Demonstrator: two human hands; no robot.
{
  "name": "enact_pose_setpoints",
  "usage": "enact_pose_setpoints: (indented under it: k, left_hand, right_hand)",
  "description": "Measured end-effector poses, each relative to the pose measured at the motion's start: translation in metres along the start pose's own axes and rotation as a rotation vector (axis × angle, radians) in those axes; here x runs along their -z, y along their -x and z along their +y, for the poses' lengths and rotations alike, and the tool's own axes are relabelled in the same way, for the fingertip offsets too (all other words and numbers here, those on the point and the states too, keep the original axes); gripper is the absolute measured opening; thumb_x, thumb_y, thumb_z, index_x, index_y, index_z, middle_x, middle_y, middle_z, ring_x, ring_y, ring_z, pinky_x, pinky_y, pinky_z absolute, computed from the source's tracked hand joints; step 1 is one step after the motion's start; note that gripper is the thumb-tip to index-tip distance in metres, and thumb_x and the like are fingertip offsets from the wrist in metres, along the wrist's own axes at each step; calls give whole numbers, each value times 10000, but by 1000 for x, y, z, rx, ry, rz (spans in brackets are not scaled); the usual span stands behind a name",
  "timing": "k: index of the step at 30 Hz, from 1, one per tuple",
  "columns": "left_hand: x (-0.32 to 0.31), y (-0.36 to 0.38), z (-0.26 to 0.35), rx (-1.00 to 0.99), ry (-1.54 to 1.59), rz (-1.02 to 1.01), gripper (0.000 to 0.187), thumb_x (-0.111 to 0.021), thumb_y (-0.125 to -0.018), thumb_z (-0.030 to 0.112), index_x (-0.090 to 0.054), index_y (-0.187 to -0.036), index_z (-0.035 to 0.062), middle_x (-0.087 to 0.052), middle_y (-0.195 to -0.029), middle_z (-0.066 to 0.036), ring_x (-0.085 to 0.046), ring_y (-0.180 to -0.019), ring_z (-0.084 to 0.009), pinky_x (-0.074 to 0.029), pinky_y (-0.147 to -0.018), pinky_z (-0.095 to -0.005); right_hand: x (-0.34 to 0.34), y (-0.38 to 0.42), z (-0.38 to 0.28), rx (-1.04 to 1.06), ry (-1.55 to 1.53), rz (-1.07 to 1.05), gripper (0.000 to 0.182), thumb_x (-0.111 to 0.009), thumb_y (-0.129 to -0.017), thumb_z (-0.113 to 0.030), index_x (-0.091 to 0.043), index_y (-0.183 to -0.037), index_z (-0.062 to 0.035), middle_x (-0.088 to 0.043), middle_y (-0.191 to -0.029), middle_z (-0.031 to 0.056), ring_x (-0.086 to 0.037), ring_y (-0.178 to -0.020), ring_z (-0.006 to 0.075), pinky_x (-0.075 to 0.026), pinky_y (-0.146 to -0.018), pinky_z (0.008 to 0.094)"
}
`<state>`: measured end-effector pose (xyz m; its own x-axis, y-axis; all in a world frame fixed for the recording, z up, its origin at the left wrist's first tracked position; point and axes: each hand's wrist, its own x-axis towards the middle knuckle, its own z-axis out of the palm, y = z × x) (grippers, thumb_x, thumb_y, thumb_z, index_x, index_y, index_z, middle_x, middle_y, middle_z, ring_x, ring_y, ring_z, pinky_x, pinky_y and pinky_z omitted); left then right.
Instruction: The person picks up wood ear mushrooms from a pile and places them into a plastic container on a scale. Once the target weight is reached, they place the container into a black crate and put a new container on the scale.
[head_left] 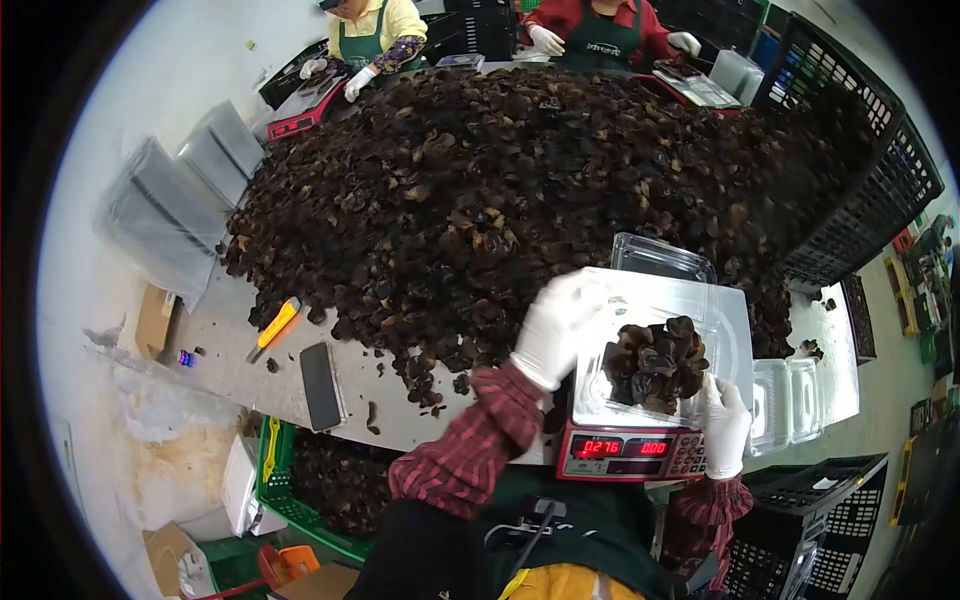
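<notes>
A clear plastic tray with dark fungus pieces (655, 366) sits on the silver plate of a red scale (625, 452), whose red digits read 0.276 and 0.00. My left hand (562, 325), in a white glove, is over the plate's left edge beside the tray; its fingers are blurred. At the tray's lower right corner, my right hand (726, 425), also gloved, has its fingers pressed together at the rim. Behind the plate, a clear container (663, 258) rests against the big heap of dark fungus (480, 200).
On the table lie an orange cutter (275, 326) and a phone (321, 386). Clear lids (785, 403) are right of the scale. A black crate (870, 190) leans at the right; a green crate (290, 500) stands below left. Two gloved co-workers (375, 35) (605, 35) stand behind the heap.
</notes>
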<state>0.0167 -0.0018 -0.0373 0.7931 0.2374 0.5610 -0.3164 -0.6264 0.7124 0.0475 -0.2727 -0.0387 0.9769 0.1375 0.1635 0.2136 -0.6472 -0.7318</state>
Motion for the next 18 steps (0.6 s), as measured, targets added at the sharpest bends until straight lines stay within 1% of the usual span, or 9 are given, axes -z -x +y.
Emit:
enact_pose_setpoints:
  k: [1,2,4,5,8,10,13,15,18]
  left_hand:
    - [3,0,-28,-40,-260,72,242,-631,-817,96,-660,-1056,66,-583,-1151,-139,-550,-1048,-297,-454,-913,-365]
    - [13,1,-40,16,-303,18,285,-649,-811,169,-654,-1079,72,-574,-1167,-145,-533,-1078,-308,-439,-931,-373]
    - [24,15,-53,245,-412,-173,378,-690,-776,286,-654,-1087,73,-563,-1185,-148,-524,-1083,-329,-443,-920,-390]
    - [22,24,-52,252,-449,-208,347,-690,-777,269,-659,-1056,65,-576,-1152,-145,-545,-1051,-317,-457,-894,-385]
    - [6,54,-70,229,-392,-256,248,-695,-771,194,-655,-955,33,-623,-993,-133,-612,-907,-280,-497,-794,-362]
    - [8,51,-71,149,-278,22,145,-693,-761,77,-642,-872,-1,-636,-832,-132,-636,-768,-268,-502,-710,-335]
    - [27,28,-34,317,-158,177,123,-693,-764,13,-646,-876,-3,-650,-830,-99,-628,-741,-207,-481,-683,-279]
    - [26,10,-2,32,-140,234,137,-687,-753,-3,-647,-885,0,-655,-902,-93,-639,-811,-241,-501,-730,-299]
    - [9,3,36,-236,-179,8,194,-712,-733,49,-648,-912,9,-643,-1014,-106,-622,-943,-282,-518,-797,-343]
  right_hand:
    - [0,0,2,-20,-15,5,302,-617,-912,-230,-616,-1038,44,-666,-823,188,-620,-708,185,-478,-668,301]
    - [-2,0,7,-26,-14,11,302,-617,-912,-230,-616,-1038,44,-666,-823,188,-620,-708,185,-478,-668,301]
    - [-7,-2,17,-64,-70,89,221,-597,-924,-162,-632,-1027,30,-603,-698,31,-487,-540,51,-403,-500,211]
    - [-5,-2,18,-72,-67,103,221,-597,-924,-162,-632,-1027,30,-603,-698,31,-487,-540,51,-403,-500,211]
    - [-3,-1,16,-118,-77,59,269,-608,-915,-197,-618,-1040,40,-669,-855,187,-620,-706,198,-483,-674,299]
    - [2,1,7,-114,-75,81,258,-598,-921,-188,-616,-1046,37,-664,-825,172,-611,-687,178,-481,-652,290]
    - [10,3,-4,-61,-42,99,248,-592,-924,-182,-614,-1043,34,-652,-783,150,-603,-675,159,-477,-628,286]
    - [12,2,-13,-231,-192,2,228,-581,-931,-171,-611,-1031,32,-635,-745,124,-589,-646,133,-471,-600,278]
    - [3,5,-20,-69,-92,70,205,-568,-939,-159,-609,-1015,27,-624,-727,97,-576,-618,111,-464,-576,261]
